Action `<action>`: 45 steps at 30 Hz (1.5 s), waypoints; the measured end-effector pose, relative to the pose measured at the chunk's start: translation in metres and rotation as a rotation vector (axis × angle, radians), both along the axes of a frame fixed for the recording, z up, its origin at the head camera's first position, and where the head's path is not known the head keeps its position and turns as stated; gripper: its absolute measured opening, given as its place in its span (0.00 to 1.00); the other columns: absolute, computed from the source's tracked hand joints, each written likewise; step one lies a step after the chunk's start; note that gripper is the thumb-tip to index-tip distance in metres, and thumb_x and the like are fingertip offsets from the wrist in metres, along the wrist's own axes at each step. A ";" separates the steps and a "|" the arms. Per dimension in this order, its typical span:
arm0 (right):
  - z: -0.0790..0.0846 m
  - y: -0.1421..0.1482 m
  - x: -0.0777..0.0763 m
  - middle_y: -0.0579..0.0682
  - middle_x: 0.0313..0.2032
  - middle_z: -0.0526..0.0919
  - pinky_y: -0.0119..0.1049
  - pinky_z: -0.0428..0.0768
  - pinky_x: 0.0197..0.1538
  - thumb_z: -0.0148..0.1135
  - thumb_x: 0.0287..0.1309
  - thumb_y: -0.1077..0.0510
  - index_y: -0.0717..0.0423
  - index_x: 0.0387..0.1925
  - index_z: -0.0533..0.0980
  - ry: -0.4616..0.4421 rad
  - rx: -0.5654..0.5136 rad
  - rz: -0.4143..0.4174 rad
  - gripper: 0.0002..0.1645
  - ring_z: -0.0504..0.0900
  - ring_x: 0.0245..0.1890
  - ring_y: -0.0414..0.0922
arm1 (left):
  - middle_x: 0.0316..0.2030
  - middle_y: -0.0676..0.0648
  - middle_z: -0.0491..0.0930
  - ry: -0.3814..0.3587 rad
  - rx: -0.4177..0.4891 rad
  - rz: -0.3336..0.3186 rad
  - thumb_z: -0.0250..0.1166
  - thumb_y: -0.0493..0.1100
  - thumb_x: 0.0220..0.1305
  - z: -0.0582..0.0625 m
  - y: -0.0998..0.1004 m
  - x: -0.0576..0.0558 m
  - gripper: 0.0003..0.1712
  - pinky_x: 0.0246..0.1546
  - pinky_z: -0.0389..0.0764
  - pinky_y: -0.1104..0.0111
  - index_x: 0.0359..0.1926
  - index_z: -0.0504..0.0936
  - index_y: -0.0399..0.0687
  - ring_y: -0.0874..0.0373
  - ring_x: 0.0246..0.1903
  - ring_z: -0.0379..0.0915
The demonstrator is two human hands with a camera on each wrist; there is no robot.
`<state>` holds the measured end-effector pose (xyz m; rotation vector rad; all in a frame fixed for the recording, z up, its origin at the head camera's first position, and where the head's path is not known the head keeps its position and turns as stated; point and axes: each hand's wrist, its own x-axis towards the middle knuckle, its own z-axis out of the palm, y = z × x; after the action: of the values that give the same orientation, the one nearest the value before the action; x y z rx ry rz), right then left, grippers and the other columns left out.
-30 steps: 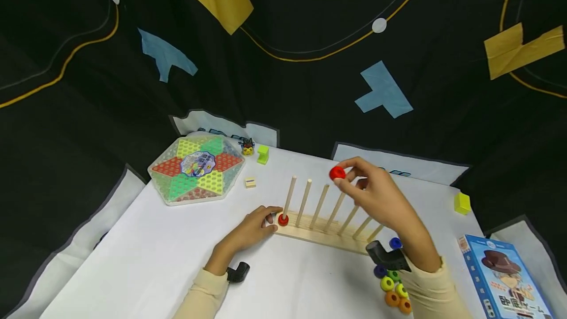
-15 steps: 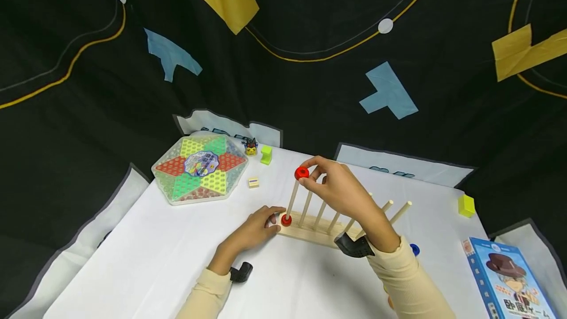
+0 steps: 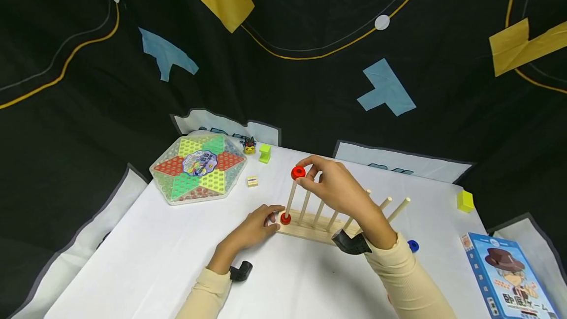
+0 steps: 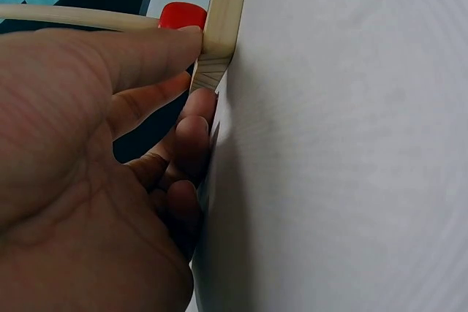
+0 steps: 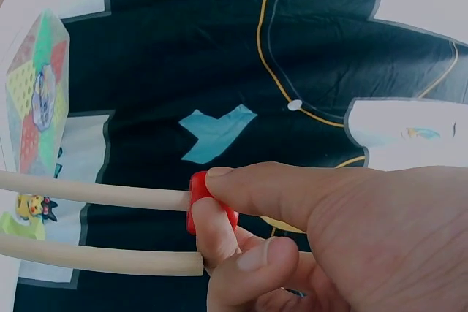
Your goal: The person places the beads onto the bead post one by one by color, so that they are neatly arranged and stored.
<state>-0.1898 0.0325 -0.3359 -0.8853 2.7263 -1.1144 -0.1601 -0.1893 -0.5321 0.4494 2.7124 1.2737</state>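
My right hand (image 3: pixel 336 188) pinches a red ring (image 3: pixel 298 172) between thumb and fingers, at the top of the leftmost wooden peg (image 3: pixel 290 200). In the right wrist view this peg's tip meets the red ring (image 5: pixel 198 186). Another red ring (image 3: pixel 285 218) sits low on the same peg, against the pegged wooden base (image 3: pixel 301 231). With thumb and fingers, my left hand (image 3: pixel 252 228) grips the left end of that base, whose end grain shows in the left wrist view. My right forearm hides part of the base's right side.
A Chinese checkers set (image 3: pixel 183 181) lies at the back left, near a small figurine (image 3: pixel 249 145), a green block (image 3: pixel 264 153) and a small wooden piece (image 3: pixel 252 181). Rightward are a blue ring (image 3: pixel 413 245), a yellow block (image 3: pixel 465 201) and a blue game box (image 3: pixel 509 274).
My right hand has carried the red ring leftward from over the middle pegs to the leftmost peg's tip. It has barely moved in the last half second. My left hand stays put.
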 end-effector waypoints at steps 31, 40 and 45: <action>-0.026 0.231 0.050 0.53 0.35 0.78 0.33 0.75 0.23 0.51 0.69 0.48 0.50 0.63 0.69 -0.019 -0.003 -0.511 0.24 0.74 0.23 0.48 | 0.37 0.48 0.70 -0.051 0.045 -0.027 0.64 0.40 0.63 0.004 -0.002 -0.007 0.28 0.31 0.68 0.67 0.64 0.70 0.52 0.58 0.31 0.63; -0.140 0.278 0.042 0.59 0.38 0.72 0.36 0.74 0.25 0.54 0.68 0.53 0.55 0.69 0.55 -0.457 0.019 -0.349 0.33 0.74 0.30 0.50 | 0.37 0.48 0.70 -0.059 0.056 -0.027 0.64 0.40 0.63 0.006 -0.004 -0.004 0.28 0.31 0.68 0.67 0.64 0.70 0.52 0.58 0.31 0.63; -0.171 0.278 0.042 0.57 0.35 0.72 0.37 0.76 0.25 0.59 0.64 0.52 0.52 0.69 0.56 -0.574 -0.014 -0.352 0.36 0.75 0.27 0.49 | 0.37 0.49 0.70 -0.045 0.053 -0.029 0.64 0.40 0.63 0.002 -0.002 -0.004 0.28 0.33 0.67 0.68 0.64 0.70 0.54 0.59 0.32 0.63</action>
<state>-0.1482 0.3107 -0.5068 -0.0466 2.4228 -1.2041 -0.1640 -0.1909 -0.5304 0.4575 2.6307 1.3350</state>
